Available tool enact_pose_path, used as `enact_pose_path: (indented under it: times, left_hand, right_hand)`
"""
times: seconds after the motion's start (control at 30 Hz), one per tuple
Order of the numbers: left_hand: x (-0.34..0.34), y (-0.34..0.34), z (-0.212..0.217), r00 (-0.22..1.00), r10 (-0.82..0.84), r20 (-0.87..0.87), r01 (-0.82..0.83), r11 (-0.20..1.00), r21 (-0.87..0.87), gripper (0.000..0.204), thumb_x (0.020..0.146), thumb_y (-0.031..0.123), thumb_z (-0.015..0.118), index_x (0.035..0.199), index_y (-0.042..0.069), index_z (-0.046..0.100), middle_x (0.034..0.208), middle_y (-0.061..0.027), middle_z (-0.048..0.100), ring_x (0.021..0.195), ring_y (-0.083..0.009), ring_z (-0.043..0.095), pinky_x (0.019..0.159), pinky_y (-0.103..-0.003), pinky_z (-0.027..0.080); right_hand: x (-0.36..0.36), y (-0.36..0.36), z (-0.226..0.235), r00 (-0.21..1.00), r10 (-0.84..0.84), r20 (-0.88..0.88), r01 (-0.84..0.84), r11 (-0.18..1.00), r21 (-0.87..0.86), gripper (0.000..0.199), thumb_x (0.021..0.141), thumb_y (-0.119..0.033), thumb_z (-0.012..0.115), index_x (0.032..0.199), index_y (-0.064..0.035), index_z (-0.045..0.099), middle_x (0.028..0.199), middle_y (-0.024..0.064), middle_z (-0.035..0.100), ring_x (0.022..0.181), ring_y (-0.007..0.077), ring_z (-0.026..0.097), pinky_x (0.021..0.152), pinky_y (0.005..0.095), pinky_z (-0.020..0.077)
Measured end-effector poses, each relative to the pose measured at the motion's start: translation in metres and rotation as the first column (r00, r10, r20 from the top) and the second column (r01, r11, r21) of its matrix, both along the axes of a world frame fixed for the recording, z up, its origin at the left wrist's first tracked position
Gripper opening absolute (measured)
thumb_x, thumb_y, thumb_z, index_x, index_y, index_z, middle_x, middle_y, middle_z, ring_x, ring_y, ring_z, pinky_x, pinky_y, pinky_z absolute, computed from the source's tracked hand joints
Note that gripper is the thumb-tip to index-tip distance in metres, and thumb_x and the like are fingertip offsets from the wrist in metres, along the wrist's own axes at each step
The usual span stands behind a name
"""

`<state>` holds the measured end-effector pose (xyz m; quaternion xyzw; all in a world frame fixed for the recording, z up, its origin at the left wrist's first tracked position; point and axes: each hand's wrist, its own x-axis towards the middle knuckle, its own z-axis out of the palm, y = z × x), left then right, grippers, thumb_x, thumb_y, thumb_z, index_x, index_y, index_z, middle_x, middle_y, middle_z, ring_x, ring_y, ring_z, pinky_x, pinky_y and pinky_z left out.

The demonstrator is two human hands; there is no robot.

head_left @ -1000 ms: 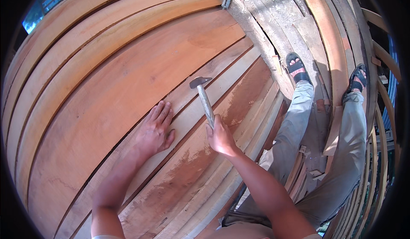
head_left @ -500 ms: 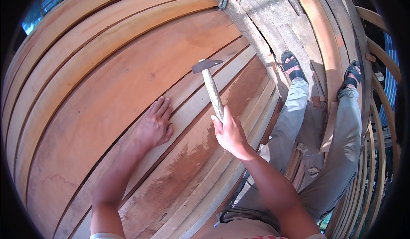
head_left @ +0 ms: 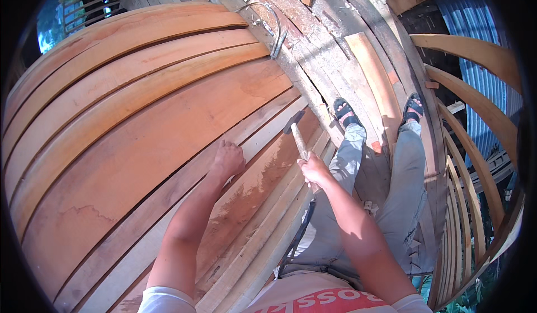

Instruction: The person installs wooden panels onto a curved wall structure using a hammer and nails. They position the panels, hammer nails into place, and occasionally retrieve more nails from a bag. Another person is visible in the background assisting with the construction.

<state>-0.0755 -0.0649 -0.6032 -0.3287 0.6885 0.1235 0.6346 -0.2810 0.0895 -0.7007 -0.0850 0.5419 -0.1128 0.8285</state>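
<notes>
My right hand point(head_left: 314, 168) is wrapped round the wooden handle of a hammer point(head_left: 299, 139). Its dark metal head points away from me, over the near planks. My left hand point(head_left: 228, 158) rests with curled fingers on a narrow brown plank point(head_left: 193, 165). What those fingers hold, if anything, is hidden. Beyond that plank lies a wide reddish-brown board point(head_left: 151, 128), with a dark gap between the two. On the near side runs a paler narrow plank point(head_left: 263, 131), then a board with rough, dark-stained patches point(head_left: 251, 187).
More curved planks point(head_left: 140, 61) rise at the left. My sandalled feet stand on a rough plank floor point(head_left: 319, 61) scattered with shavings; a loose board point(head_left: 372, 78) lies between them. A bent metal clamp point(head_left: 277, 30) lies at the far edge. Curved wooden ribs point(head_left: 475, 128) line the right.
My view has shifted, showing more floor and ribs. The hammer has moved nearer to my body and lower against the planks. My left hand's fingers, flat before, are now curled.
</notes>
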Motion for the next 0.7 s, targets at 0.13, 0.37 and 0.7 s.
enact_pose_path:
  times: [0.13, 0.37, 0.7]
  left_hand:
    - [-0.099, 0.084, -0.040, 0.935, 0.335, -0.113, -0.321, 0.938, 0.130, 0.033, 0.085, 0.018, 0.048, 0.104, 0.002, 0.070, 0.112, -0.0183, 0.068, 0.112, -0.0298, 0.063, 0.103, -0.044, 0.041]
    - [-0.337, 0.213, 0.091, 0.202, 0.552, -0.809, 0.011, 0.825, 0.566, 0.028, 0.082, 0.021, 0.058, 0.069, -0.002, 0.064, 0.076, -0.0230, 0.064, 0.081, -0.0369, 0.064, 0.079, -0.045, 0.050]
    - [-0.162, 0.079, 0.130, 0.800, 0.233, -0.552, -0.330, 0.941, -0.081, 0.037, 0.087, 0.022, 0.057, 0.118, 0.001, 0.060, 0.128, -0.0170, 0.058, 0.123, -0.0311, 0.052, 0.106, -0.048, 0.037]
  right_hand:
    - [-0.104, 0.073, -0.042, 0.873, 0.256, -0.415, -0.295, 0.955, -0.034, 0.032, 0.088, -0.014, 0.054, 0.107, 0.0119, 0.055, 0.082, 0.0209, 0.068, 0.062, 0.0290, 0.069, 0.053, 0.0421, 0.0549]
    - [-0.283, 0.123, 0.012, 0.618, 0.537, -0.574, -0.519, 0.827, 0.215, 0.033, 0.078, -0.013, 0.054, 0.096, 0.0118, 0.066, 0.083, 0.0226, 0.070, 0.084, 0.0311, 0.071, 0.079, 0.0396, 0.0547]
    - [-0.313, 0.158, 0.052, 0.609, 0.360, -0.706, -0.380, 0.914, 0.139, 0.039, 0.078, -0.013, 0.057, 0.107, 0.0124, 0.059, 0.091, 0.0261, 0.069, 0.092, 0.0379, 0.068, 0.086, 0.0418, 0.0518]
